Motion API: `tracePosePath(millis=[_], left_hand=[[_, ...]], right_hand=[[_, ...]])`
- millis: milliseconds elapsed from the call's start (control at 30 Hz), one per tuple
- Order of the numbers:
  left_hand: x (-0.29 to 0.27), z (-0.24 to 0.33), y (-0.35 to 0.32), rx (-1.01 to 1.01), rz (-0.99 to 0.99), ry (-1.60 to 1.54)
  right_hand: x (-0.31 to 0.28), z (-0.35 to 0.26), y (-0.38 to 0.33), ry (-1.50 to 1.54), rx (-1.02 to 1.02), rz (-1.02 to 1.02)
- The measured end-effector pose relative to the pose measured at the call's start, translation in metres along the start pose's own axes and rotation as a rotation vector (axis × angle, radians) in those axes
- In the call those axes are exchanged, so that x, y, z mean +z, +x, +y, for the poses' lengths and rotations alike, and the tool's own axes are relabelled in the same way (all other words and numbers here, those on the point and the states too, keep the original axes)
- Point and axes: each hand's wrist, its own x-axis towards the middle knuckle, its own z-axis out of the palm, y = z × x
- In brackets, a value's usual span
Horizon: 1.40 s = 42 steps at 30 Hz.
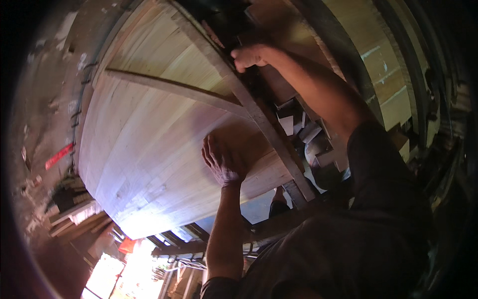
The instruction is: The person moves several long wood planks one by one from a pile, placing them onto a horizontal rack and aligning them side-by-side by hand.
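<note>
A broad panel of joined pale wooden boards (144, 129) fills the middle and left of the view. My left hand (222, 162) lies on its face near the lower right part, fingers stretched out. A long dark bar (264, 124) runs slantwise along the panel's right side, and a thinner bar (174, 88) branches from it across the boards. My right hand (248, 56) is just beyond the long bar, near the top, its fingers curled. What those fingers hold, if anything, is hidden in the dark.
Wood offcuts (309, 132) lie in a heap right of the long bar, under my right arm. Large curved-looking boards (381, 70) stand at the far right. A red strip (59, 156) is at the far left. Strong light glares at the lower left, near stacked timber (74, 219).
</note>
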Motion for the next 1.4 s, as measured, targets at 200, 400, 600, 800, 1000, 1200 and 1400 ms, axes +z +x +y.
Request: tracePosePath(millis=[200, 400, 600, 800, 1000, 1200, 1400], left_hand=[[-0.011, -0.006, -0.008, -0.064, -0.101, -0.046], [-0.011, -0.01, -0.018, -0.101, -0.094, -0.093], [0.009, -0.02, -0.043, -0.062, 0.055, -0.111], [-0.009, -0.02, -0.061, -0.049, 0.062, -0.128], [-0.044, -0.057, -0.198, 0.009, 0.162, -0.154], [-0.152, -0.135, -0.395, -0.168, 0.033, -0.274], [-0.327, -0.238, -0.639, -0.312, 0.41, -0.41]], right_hand=[[-0.005, 0.022, 0.008, 0.039, -0.059, 0.031], [0.014, 0.036, -0.013, -0.487, -0.19, 0.458], [0.178, -0.01, -0.115, -0.479, -0.556, 0.718], [0.324, -0.001, -0.182, -0.422, -0.545, 0.355], [0.413, 0.005, -0.25, -0.572, -0.147, 0.395], [0.566, -0.059, -0.302, -0.68, -0.205, 0.447], [0.779, -0.124, -0.28, -0.561, -0.285, 0.342]])
